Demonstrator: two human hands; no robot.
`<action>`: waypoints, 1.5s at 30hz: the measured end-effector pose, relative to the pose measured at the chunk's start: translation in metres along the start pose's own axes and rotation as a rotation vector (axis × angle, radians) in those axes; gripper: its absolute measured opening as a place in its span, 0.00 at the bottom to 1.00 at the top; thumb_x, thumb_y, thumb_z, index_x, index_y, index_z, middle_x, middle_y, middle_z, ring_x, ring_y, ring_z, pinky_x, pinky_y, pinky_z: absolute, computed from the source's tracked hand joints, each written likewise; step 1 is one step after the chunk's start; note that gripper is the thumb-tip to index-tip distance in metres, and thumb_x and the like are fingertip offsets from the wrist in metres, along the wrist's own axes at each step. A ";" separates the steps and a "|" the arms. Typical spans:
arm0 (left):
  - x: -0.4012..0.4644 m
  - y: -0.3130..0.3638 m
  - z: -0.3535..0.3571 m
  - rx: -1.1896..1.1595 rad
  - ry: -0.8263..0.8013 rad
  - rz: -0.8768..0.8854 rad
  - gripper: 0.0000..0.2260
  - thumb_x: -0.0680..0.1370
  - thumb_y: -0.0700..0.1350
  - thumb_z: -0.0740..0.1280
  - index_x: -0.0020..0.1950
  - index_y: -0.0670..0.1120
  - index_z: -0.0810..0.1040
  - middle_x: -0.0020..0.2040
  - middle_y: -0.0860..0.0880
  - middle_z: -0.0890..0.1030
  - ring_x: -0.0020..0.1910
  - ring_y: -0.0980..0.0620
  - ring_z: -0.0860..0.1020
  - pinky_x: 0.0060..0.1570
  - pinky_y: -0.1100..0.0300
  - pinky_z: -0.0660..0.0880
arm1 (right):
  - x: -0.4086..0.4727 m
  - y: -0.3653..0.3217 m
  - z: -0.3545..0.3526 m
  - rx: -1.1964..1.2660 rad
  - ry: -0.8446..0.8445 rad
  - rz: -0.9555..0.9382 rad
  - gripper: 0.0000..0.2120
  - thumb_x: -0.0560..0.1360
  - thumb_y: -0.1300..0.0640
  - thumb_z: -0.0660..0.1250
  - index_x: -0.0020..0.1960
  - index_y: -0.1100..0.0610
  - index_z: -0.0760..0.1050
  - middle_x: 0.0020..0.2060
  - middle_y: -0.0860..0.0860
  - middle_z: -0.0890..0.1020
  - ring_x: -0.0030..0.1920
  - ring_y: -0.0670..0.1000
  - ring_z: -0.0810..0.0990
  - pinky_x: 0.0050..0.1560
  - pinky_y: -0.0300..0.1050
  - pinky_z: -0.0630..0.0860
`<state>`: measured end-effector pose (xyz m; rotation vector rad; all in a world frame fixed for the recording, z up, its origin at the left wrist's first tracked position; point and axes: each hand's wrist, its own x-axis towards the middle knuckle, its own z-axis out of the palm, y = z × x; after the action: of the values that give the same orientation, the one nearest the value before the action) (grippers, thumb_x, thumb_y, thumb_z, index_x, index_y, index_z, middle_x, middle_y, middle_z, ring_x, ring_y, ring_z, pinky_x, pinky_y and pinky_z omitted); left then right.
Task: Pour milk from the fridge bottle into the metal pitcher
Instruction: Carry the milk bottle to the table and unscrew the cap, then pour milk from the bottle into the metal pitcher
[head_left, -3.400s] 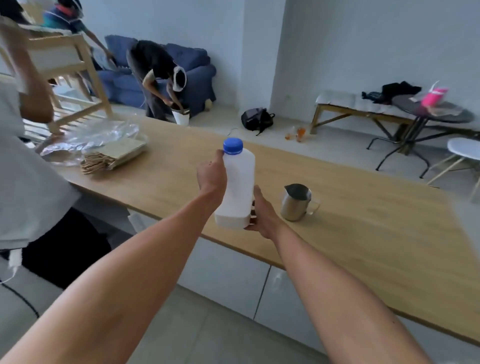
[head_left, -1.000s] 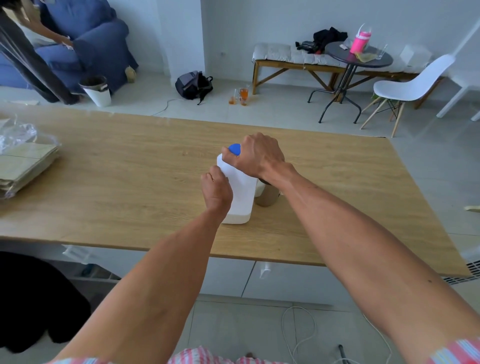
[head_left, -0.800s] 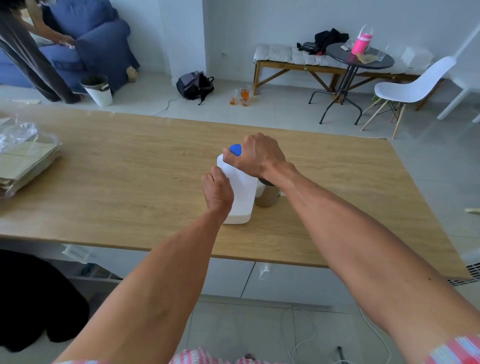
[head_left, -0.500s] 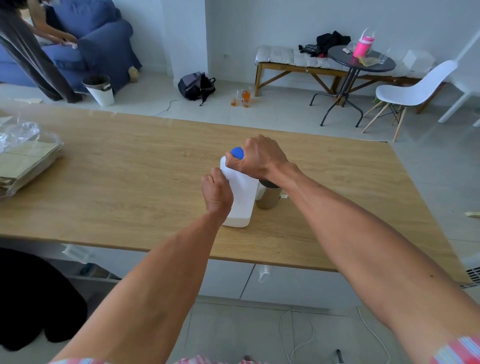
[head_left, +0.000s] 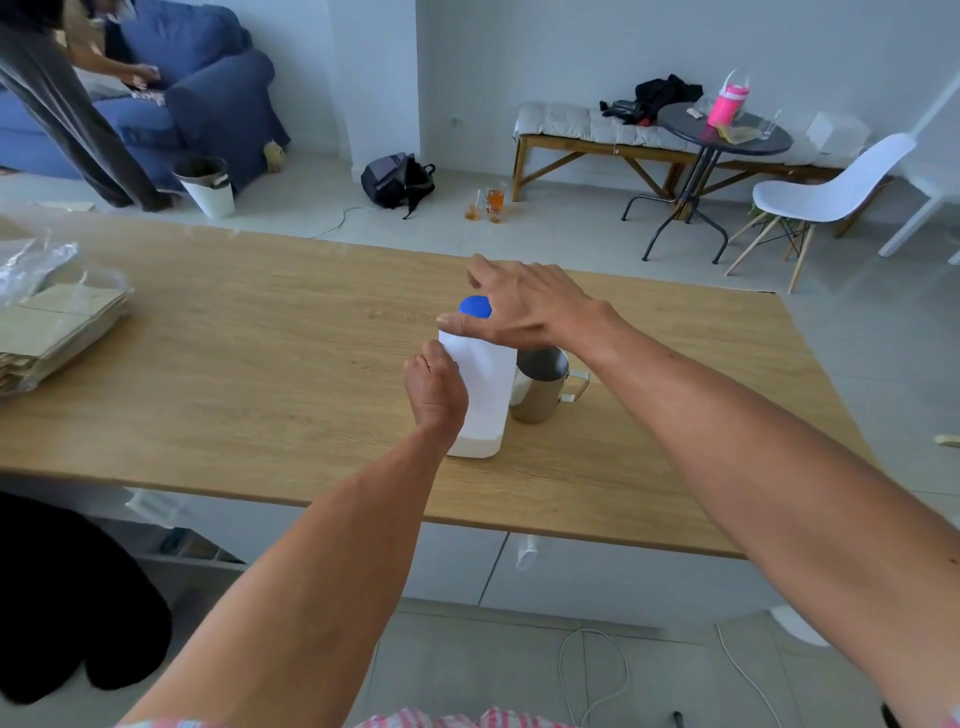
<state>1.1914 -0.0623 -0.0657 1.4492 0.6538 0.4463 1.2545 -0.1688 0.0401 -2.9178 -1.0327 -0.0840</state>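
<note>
Standing upright on the wooden table (head_left: 260, 374), the white milk bottle (head_left: 485, 395) is the spot to look from. The left hand (head_left: 435, 391) grips its side. The right hand (head_left: 524, 306) hovers over its blue cap (head_left: 476, 306), fingers spread apart. The metal pitcher (head_left: 540, 384) sits touching its right side.

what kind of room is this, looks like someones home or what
Most likely a lived-in home, an open living and kitchen space. A blue sofa stands at the back, a cushioned wooden bench lines the wall, and a long wooden counter over white cabinets holds the milk bottle.
</note>
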 end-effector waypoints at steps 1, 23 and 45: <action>0.000 0.000 0.000 -0.009 0.001 -0.017 0.19 0.84 0.37 0.55 0.32 0.45 0.62 0.32 0.49 0.64 0.30 0.55 0.62 0.31 0.63 0.62 | 0.001 -0.002 -0.002 -0.038 -0.011 0.043 0.31 0.76 0.25 0.55 0.53 0.54 0.71 0.42 0.48 0.78 0.41 0.53 0.77 0.44 0.51 0.73; -0.001 -0.001 -0.006 0.162 -0.065 0.042 0.16 0.84 0.35 0.55 0.37 0.45 0.65 0.37 0.48 0.65 0.34 0.51 0.62 0.31 0.64 0.64 | -0.027 0.015 -0.016 0.765 0.087 0.199 0.18 0.74 0.53 0.79 0.60 0.59 0.82 0.52 0.54 0.85 0.47 0.49 0.82 0.49 0.44 0.81; 0.004 -0.013 0.000 -0.005 -0.075 -0.015 0.15 0.75 0.47 0.54 0.28 0.53 0.56 0.26 0.56 0.59 0.36 0.48 0.58 0.34 0.53 0.58 | -0.120 -0.004 0.215 0.832 0.226 0.751 0.14 0.73 0.58 0.77 0.58 0.59 0.84 0.48 0.49 0.80 0.55 0.56 0.79 0.57 0.52 0.77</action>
<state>1.1927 -0.0613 -0.0791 1.4488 0.6024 0.3794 1.1664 -0.2284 -0.1823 -2.2380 0.1151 0.0389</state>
